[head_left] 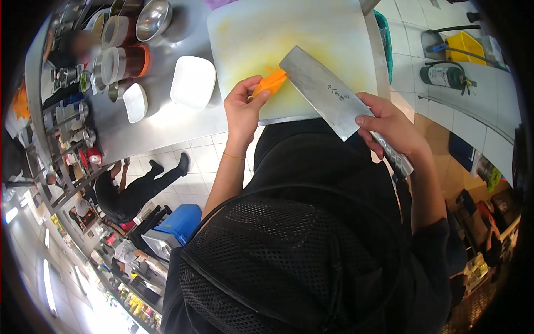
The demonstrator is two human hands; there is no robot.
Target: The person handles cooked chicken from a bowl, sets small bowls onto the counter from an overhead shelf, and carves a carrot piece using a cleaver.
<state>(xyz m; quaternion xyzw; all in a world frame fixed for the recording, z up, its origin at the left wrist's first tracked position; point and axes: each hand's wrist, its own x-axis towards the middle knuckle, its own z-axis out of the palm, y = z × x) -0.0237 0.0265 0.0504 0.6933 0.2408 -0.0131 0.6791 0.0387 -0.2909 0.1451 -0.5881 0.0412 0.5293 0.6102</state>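
Observation:
My left hand (245, 106) pinches an orange food piece (271, 82) between thumb and fingers, above the near part of a white cutting board (245, 33) with yellow stains. In my right hand (389, 123) is a broad cleaver (325, 92), gripped where the blade meets its metal handle. The blade points up and left across the board, and its tip corner is beside the orange piece; whether they touch I cannot tell. Small orange bits show near the fingertips of my left hand.
Left of the board are a white square dish (193, 82), a smaller white dish (135, 103), a metal bowl (154, 20) and lidded tubs (114, 65). A person in black (130, 192) is beyond the counter. A fire extinguisher (443, 77) is at the right.

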